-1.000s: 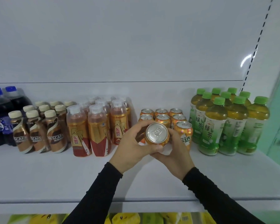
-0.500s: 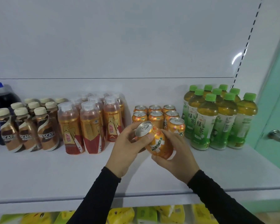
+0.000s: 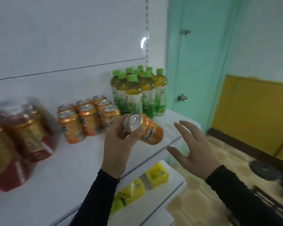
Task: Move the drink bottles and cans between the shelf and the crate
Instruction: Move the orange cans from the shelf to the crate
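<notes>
Can point(image 3: 144, 128) tilted, gripped near its top by left hand point(image 3: 119, 144), just right of can cluster point(image 3: 88, 118) over shelf point(image 3: 72, 168); likely bound for crate. Right hand point(image 3: 194, 152) spread, empty, right of can

Part of the brand name "MIRINDA" is being shown on the orange can point(image 3: 151, 132); other labels are being blurred.

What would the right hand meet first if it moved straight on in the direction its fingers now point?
The open right hand points up and leftward, toward the orange Mirinda can held tilted in the left hand. That can would probably come first; beyond it stand the green tea bottles. Depth is unclear from one view.
</notes>
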The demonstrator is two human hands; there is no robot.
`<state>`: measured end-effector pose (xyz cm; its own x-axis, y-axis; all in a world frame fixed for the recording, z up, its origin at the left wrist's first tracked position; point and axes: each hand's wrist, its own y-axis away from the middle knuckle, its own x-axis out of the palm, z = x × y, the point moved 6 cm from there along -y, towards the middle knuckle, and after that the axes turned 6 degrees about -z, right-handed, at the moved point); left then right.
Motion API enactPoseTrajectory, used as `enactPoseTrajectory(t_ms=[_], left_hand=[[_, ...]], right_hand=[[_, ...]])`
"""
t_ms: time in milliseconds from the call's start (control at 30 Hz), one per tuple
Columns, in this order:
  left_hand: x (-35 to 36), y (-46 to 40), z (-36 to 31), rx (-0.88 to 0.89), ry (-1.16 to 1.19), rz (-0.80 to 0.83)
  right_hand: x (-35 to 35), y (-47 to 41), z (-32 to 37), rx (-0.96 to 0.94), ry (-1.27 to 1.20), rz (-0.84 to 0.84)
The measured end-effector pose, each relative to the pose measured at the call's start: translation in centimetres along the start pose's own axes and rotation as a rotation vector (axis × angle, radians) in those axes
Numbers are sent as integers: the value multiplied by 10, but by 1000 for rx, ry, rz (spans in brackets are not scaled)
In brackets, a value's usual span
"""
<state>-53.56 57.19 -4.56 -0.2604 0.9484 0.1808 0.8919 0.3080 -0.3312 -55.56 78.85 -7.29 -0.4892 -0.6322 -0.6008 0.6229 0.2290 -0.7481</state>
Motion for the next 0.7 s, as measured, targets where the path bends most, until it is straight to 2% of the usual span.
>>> enactPoseTrajectory(t_ms=[267,567,700], left_hand=[[144,41,49,-79,23,279],[328,120,118,-154,-49,544],[391,145,147,-193,-75,610]], right_hand=[[-117,88,-99,267,310,-14],[-245,195,-220,504,475,0],[-283,231,-266,600,501,24]])
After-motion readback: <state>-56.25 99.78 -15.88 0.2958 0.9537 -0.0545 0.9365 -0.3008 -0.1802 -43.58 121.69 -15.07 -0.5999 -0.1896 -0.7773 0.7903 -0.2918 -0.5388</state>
